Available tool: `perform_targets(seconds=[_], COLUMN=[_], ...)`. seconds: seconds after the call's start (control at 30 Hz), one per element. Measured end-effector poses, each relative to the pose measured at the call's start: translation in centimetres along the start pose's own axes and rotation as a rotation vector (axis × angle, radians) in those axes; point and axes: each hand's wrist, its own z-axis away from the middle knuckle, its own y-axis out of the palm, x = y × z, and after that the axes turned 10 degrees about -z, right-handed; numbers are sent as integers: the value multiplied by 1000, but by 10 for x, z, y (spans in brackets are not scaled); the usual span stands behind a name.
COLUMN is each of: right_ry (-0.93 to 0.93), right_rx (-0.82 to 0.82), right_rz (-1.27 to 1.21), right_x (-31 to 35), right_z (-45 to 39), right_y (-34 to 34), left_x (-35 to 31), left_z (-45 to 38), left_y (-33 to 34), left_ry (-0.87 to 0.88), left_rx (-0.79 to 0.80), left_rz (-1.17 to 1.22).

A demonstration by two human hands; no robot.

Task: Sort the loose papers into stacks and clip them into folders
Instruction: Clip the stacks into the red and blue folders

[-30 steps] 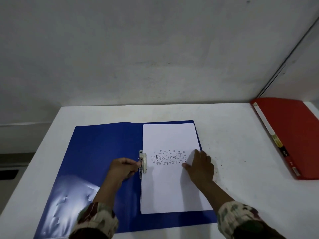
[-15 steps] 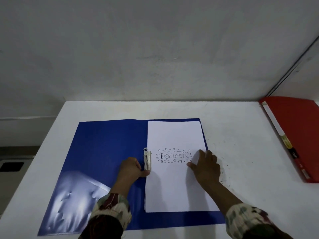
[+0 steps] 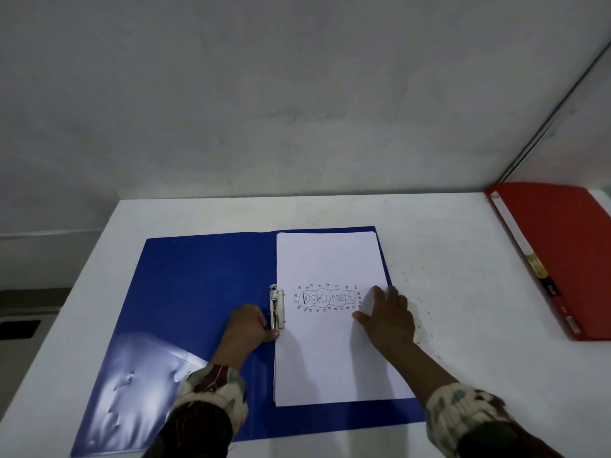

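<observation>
Fingers of the left hand [image 3: 246,327] were curled up tight against the near end of the metal clip [image 3: 277,307], thumb tip poking toward its base, so it looked like they were working the lever rather than properly gripping anything. Couldn't really tell if the thumb was under the lever or just pushing on it. The right hand [image 3: 386,320] was flat, fingers spread and straight, pressing down on the right edge of the paper stack [image 3: 327,352] to keep it from sliding.

The stack sat on the right half of the open blue folder [image 3: 205,285], long axis running away from the person, with its left edge tucked right beside the clip. The clip ran the same direction, along the spine, so it lay just to the right of the left hand and well left of the right one. The left hand was clearly the nearer one for snapping it shut.

Judging from that, the clamp step was in progress, and the risk was the sheets creeping out of line if the right hand let up. A closed red folder [image 3: 558,256] lay at the far right of the table [image 3: 446,233], well apart from all this.
</observation>
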Motion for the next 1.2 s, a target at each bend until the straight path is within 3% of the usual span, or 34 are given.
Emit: perform_targets(seconds=[0.07, 0.2, 0.33, 0.43, 0.53, 0.63, 0.73, 0.87, 1.0, 1.2], right_ry=[-13, -290, -456, -576, -738, -764, -765, -737, -870, -868], right_rx=[32, -215, -79, 27, 112, 271, 314, 341, 362, 381], right_rz=[7, 224, 196, 197, 228, 282, 393, 408, 438, 442], right_x=[-3, -2, 16, 24, 36, 51, 67, 83, 90, 95], right_z=[6, 18, 34, 49, 73, 94, 108, 115, 116, 110], right_y=[1, 14, 37, 63, 68, 73, 83, 89, 85, 72], left_x=[5, 14, 36, 55, 73, 94, 108, 105, 95, 85], left_z=[2, 22, 40, 48, 59, 72, 84, 91, 88, 101], left_y=[3, 26, 51, 56, 58, 61, 56, 49, 33, 16], left_ry=[18, 103, 168, 47, -162, -442, -712, -758, -739, -828], left_rx=[-48, -216, -478, -684, -782, -762, -775, -912, -959, -988], left_rz=[115, 349, 231, 69, 59, 175, 425, 737, 1011, 1273])
